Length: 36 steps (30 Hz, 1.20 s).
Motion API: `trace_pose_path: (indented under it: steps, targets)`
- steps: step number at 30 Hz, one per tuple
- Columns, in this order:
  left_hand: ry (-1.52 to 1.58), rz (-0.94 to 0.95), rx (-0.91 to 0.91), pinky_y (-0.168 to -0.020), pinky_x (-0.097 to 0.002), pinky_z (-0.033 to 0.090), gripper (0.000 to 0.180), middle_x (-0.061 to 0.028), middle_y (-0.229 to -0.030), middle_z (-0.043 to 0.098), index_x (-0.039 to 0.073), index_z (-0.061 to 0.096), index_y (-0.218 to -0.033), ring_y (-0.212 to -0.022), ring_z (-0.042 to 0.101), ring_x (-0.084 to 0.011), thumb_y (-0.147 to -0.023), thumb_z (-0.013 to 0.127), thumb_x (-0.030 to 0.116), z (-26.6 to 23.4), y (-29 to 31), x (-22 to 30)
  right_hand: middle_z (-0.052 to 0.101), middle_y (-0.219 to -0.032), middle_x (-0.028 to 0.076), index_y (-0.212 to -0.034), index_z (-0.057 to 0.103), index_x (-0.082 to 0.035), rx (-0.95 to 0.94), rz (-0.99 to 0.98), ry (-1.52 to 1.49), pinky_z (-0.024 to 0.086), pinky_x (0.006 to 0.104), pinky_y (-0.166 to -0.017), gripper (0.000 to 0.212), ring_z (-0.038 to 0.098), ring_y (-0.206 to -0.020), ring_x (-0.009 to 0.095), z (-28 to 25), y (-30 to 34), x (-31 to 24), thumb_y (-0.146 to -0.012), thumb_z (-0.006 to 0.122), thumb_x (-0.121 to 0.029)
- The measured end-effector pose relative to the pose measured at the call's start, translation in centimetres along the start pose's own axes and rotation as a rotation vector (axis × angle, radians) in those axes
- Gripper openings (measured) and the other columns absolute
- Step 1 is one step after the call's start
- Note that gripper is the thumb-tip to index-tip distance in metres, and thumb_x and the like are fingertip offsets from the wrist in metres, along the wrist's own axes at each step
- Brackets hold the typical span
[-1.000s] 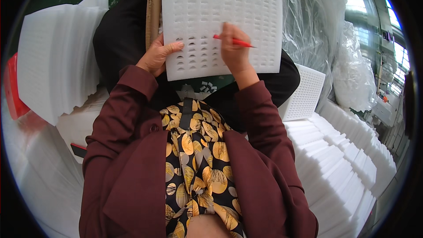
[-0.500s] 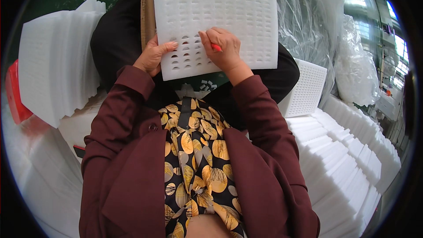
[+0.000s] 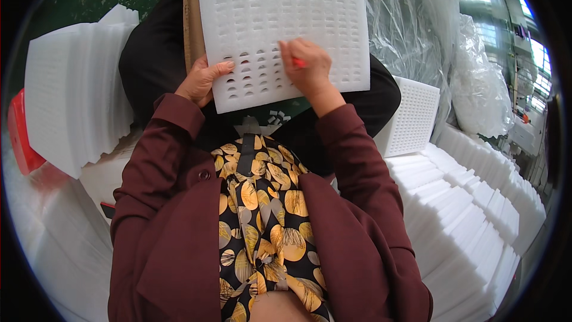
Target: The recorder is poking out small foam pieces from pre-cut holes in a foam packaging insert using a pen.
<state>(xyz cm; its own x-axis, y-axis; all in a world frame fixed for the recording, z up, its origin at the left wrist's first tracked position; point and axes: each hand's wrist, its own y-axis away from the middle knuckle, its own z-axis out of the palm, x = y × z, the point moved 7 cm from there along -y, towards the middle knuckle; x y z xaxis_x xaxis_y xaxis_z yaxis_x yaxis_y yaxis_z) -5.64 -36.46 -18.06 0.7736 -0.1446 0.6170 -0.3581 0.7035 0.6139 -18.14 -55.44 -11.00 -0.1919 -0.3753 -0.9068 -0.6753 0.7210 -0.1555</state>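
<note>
A white foam sheet [image 3: 280, 0] with rows of small half-round slots lies over my lap, its near edge toward me. Several slots at its near left corner are open and show dark through them; most others look filled. My left hand [image 3: 201, 80] grips the sheet's left edge, thumb on top and fingers underneath. Over the slots, my right hand [image 3: 307, 65] is closed round a red pen-like tool [image 3: 299, 62]; its tip is hidden by the hand. Small white foam bits [image 3: 277, 117] lie below the sheet's near edge.
Stacked white foam sheets [image 3: 77, 83] stand at the left beside a red object [image 3: 22, 137]. A slotted foam block [image 3: 412, 116] and more stacked foam [image 3: 459, 220] are at the right. Clear plastic wrap [image 3: 411, 30] hangs behind them. A brown cardboard edge [image 3: 193, 18] runs beside the sheet.
My right hand has shifted slightly right along the slots with the red tool, and more slots stand open behind it. My left hand still holds the sheet's edge.
</note>
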Motion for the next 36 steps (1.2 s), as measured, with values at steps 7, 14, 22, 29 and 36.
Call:
trace_pose_path:
  steps: [7,14,22,29,36]
  targets:
    - [0.004,-0.008,0.005,-0.072,-0.0314,0.053,0.029,-0.0155,-0.094,0.063,-0.003,0.054,-0.105,-0.077,0.062,-0.0211,-0.079,0.063,0.002,-0.2,-0.1,0.1,0.044,-0.053,0.0,-0.058,0.047,-0.005,0.102,0.178,-0.117,0.033,0.0261,-0.049,0.037,0.035,-0.05,0.012,-1.5,-1.2,0.4,-0.092,0.051,-0.02]
    - [-0.06,-0.009,-0.021,-0.076,-0.0338,0.052,0.036,-0.0169,-0.099,0.061,-0.004,0.05,-0.111,-0.082,0.061,-0.0233,-0.079,0.063,0.003,-0.1,-0.2,-0.3,0.044,-0.051,0.0,-0.055,0.045,-0.007,0.011,-0.183,0.527,0.034,0.0261,-0.046,0.036,0.035,-0.045,0.015,1.2,-1.4,-2.2,-0.088,0.053,-0.017]
    - [-0.016,-0.01,0.002,-0.071,-0.0315,0.053,0.027,-0.0145,-0.093,0.063,-0.002,0.055,-0.104,-0.075,0.062,-0.0203,-0.079,0.063,0.002,-0.4,-0.1,-0.4,0.046,-0.053,0.0,-0.057,0.048,-0.005,-0.11,-0.137,0.396,0.035,0.0241,-0.049,0.035,0.039,-0.05,0.01,1.5,-1.3,-1.7,-0.09,0.051,-0.016]
    - [-0.006,-0.007,0.031,-0.071,-0.0316,0.053,0.028,-0.0154,-0.093,0.063,-0.003,0.055,-0.105,-0.076,0.062,-0.0211,-0.078,0.063,0.002,-0.8,-0.3,-0.4,0.048,-0.056,0.0,-0.058,0.05,-0.004,0.223,0.194,-0.181,0.036,0.0247,-0.052,0.039,0.039,-0.052,0.01,-4.0,-1.7,1.2,-0.092,0.05,-0.022]
    - [-0.018,-0.012,0.017,-0.072,-0.0316,0.053,0.029,-0.0158,-0.093,0.063,-0.004,0.054,-0.105,-0.076,0.062,-0.0213,-0.079,0.063,0.002,0.2,0.2,0.1,0.045,-0.055,0.001,-0.056,0.048,-0.005,0.085,0.029,0.226,0.035,0.0249,-0.049,0.042,0.038,-0.051,0.011,-2.0,-1.4,-0.2,-0.093,0.048,-0.025]
